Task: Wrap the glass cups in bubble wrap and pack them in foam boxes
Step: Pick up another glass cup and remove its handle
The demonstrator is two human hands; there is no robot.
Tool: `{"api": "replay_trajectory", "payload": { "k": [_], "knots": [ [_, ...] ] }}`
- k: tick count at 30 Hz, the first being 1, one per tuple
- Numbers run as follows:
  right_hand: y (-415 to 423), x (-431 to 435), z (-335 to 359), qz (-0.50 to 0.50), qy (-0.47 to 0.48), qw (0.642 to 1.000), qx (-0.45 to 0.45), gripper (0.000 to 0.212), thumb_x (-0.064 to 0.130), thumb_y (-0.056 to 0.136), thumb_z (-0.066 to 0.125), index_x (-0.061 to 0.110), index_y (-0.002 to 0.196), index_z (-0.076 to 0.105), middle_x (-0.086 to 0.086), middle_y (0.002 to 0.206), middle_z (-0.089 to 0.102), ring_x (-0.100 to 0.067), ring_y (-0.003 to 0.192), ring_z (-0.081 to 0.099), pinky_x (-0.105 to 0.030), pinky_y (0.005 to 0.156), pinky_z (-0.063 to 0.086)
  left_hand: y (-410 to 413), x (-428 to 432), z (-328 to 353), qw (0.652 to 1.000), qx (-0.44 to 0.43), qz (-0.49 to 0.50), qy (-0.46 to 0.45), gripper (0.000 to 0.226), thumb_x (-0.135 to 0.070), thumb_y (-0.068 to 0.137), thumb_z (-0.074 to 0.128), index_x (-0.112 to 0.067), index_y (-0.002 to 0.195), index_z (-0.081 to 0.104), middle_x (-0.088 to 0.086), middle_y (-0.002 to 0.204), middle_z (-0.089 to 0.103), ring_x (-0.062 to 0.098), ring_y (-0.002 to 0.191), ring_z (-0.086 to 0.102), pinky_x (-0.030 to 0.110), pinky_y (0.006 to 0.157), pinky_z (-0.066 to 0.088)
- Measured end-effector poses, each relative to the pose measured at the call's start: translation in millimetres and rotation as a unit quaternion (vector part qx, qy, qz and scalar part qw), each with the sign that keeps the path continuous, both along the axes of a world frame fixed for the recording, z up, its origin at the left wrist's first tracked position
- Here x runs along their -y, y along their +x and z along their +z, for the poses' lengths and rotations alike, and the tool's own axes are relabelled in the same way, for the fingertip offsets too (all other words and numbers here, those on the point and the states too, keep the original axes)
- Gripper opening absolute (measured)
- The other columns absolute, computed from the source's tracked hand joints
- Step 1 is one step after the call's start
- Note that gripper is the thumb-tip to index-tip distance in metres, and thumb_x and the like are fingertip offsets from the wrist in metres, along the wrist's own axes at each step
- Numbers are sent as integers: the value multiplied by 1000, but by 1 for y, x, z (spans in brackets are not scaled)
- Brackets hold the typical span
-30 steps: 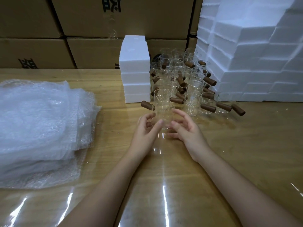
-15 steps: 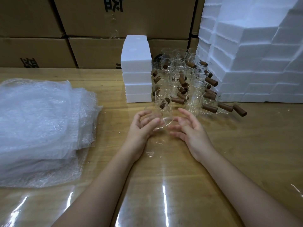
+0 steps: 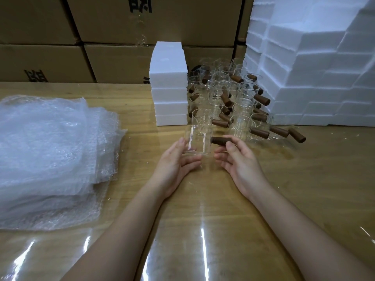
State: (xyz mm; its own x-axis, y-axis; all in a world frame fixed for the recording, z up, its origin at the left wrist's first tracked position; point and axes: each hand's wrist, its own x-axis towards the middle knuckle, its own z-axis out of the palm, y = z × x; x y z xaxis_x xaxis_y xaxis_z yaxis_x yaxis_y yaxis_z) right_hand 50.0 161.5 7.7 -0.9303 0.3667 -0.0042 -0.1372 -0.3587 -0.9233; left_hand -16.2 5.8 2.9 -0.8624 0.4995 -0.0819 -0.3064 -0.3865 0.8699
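Note:
A clear glass cup with a brown wooden handle is upright between my hands, just above the table. My left hand holds the cup's left side and bottom, thumb on the wall. My right hand pinches the handle, which points right. Behind it stands a cluster of several more glass cups with brown handles. A pile of bubble wrap sheets lies on the left. A short stack of white foam boxes stands beside the cups.
A tall stepped stack of white foam boxes fills the right back. Cardboard cartons line the wall behind the wooden table. Clear film covers the table's near part.
The cup has been turned upright so its handle points right. My right hand, open half a second ago, now pinches the handle. My left hand stays on the cup.

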Motion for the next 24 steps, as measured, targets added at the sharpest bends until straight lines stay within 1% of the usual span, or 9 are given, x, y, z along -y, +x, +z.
{"api": "replay_trajectory", "payload": {
  "k": [3,7,10,12,15,18,20,22,24],
  "knots": [
    [0,2,0,1,16,1000,-2,16,11,97,47,13,111,54,-4,75,66,-14,69,64,-23,66,54,1,-1,1,1000,-9,3,-6,27,-36,95,46,-21,113,59,8,96,59,17,73,68,31,71,58],
    [2,6,-2,13,133,991,-20,4,9,95,52,10,95,55,-5,71,62,-13,64,58,-22,63,50,7,-4,-1,992,-104,-21,-66,45,-43,77,57,-23,118,52,5,102,56,12,76,66,31,74,58],
    [4,7,-2,8,209,978,-21,5,12,94,55,9,89,58,6,56,54,-6,53,49,-16,52,43,7,-3,-3,984,-151,-34,-89,60,-36,77,66,-27,132,44,4,116,51,14,88,64,33,79,56],
    [4,6,-2,7,204,979,-9,14,18,95,53,10,84,54,7,51,46,-6,48,41,-17,47,35,6,0,-3,983,-159,-43,-87,59,-33,79,72,-33,131,46,5,123,52,17,96,63,35,81,56],
    [2,3,-1,7,134,991,13,24,26,99,46,9,82,49,9,50,39,-5,44,32,-18,45,28,6,1,-4,976,-187,-59,-96,58,-24,75,72,-43,125,50,-1,128,55,17,101,65,33,82,55],
    [2,2,0,21,102,994,24,26,24,100,42,13,77,46,11,44,40,-2,39,29,-17,42,25,5,2,-5,976,-186,-69,-84,63,-20,73,76,-48,124,53,-11,131,57,22,107,64,34,86,54],
    [2,1,1,25,84,996,27,26,22,100,42,14,75,46,12,41,38,-2,37,27,-17,40,21,4,2,-5,975,-193,-75,-79,67,-22,70,79,-48,125,53,-17,132,56,20,106,63,38,94,50],
    [2,1,0,20,83,996,30,25,21,99,42,13,76,46,13,41,36,-3,37,25,-18,40,19,3,2,-5,974,-196,-81,-74,67,-26,67,80,-49,124,55,-17,134,55,20,112,61,42,101,45],
    [2,3,0,13,117,993,30,27,22,101,41,13,76,47,13,43,35,-4,38,27,-17,40,22,2,2,-5,980,-171,-82,-61,64,-28,67,80,-48,123,57,-10,132,57,25,118,59,42,101,46]
  ]
}}
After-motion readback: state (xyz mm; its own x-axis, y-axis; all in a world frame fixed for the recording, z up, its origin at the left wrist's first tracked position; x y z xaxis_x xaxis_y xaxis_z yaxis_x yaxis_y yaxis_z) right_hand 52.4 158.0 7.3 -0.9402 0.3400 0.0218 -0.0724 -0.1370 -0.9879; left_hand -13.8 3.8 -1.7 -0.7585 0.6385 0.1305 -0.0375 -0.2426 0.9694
